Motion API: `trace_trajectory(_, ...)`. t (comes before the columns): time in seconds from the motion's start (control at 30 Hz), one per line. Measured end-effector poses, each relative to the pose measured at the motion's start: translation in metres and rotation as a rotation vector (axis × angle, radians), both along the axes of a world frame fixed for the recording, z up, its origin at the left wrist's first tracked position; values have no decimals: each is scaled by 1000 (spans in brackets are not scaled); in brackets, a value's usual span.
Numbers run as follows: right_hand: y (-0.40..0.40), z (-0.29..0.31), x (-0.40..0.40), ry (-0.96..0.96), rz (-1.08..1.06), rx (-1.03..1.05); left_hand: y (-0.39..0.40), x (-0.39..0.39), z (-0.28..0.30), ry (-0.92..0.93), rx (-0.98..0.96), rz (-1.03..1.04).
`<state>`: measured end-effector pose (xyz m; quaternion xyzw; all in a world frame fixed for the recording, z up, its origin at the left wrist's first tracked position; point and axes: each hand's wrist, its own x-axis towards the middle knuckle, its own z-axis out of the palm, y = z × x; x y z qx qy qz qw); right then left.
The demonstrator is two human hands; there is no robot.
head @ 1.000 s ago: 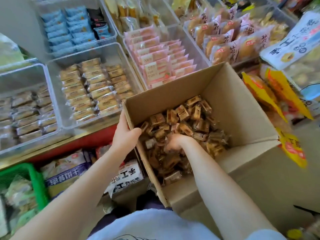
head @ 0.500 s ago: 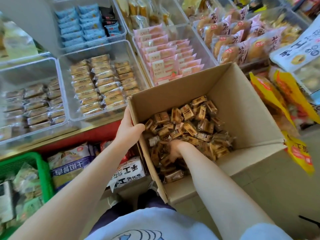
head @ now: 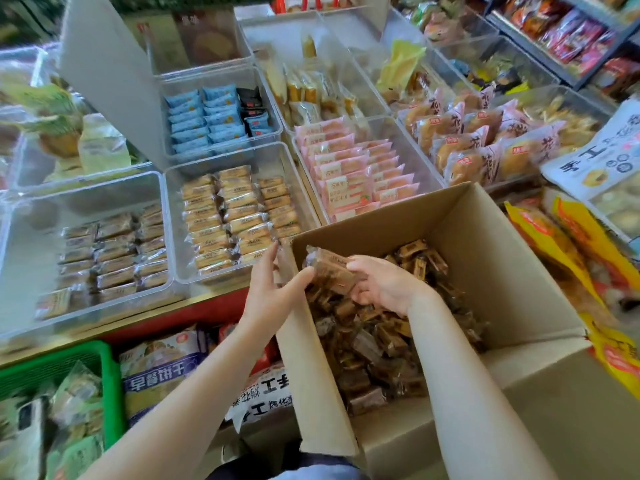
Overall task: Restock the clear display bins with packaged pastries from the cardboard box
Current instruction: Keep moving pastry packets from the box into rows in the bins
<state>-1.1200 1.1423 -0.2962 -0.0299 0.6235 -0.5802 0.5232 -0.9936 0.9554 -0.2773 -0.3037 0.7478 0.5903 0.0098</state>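
Two hands: we have both over the near-left corner of the brown cardboard box (head: pixel 485 278), passing a clump of packets between them.
Far-left bin: our clear plastic bin of brown-wrapped pastries (head: pixel 20 237) is only part full; its far half shows bare floor, so we judge most of the filling is left.
Middle bin: our clear bin of tan-wrapped biscuit packs (head: pixel 176 258) stands just right of it, its rows nearly full.
Left hand: our left hand (head: pixel 273 289) sits at the box's near-left wall, fingers straight and relaxed, thumb touching the underside of the clump; it does not grip.
Held packets: the handful of brown clear-wrapped pastries (head: pixel 329 268) is lifted above the pile, level with the box rim.
Right hand: our right hand (head: pixel 384 285) curls round that handful from the right and carries it.
Box contents: the heap of loose brown packets (head: pixel 381 344) covers the box floor, so plenty of stock waits.
Progress: we reckon we are early to midway; this handful is not yet in a bin.
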Motion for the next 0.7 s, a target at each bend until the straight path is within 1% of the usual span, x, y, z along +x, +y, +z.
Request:
trace_trajectory(0.07, -20, 27, 3, -49, 16, -161, -14, 3, 26, 162, 117, 5)
trace_trajectory(0.13, -46, 49, 10, -41, 76, -252, -35, 8, 47, 205, 244, -28)
trace_trajectory(0.2, -77, 64, 18, 29, 115, -255, -58, 14, 60, 207, 351, 28)
trace_trajectory(0.3, -127, 77, 34, 140, 161, -205, -100, 31, 66, 262, 425, 112)
trace_trajectory(0.4, -181, 78, 56, 228, 204, -161, -151, 60, 54, 264, 384, 155)
trace_trajectory(0.47, -217, 77, 72, 308, 221, -111, -188, 84, 43, 251, 385, 147)
trace_trajectory(0.57, -275, 65, 96, 502, 264, -21, -247, 119, 31, 274, 395, 157)
trace_trajectory(0.63, -312, 55, 112, 641, 269, 18, -287, 139, 21, 245, 278, 226)
trace_trajectory(0.67, -328, 50, 118, 704, 259, 28, -306, 147, 13, 190, 177, 276)
trace_trajectory(0.7, -342, 45, 125, 753, 247, 25, -325, 155, 3, 95, 42, 320)
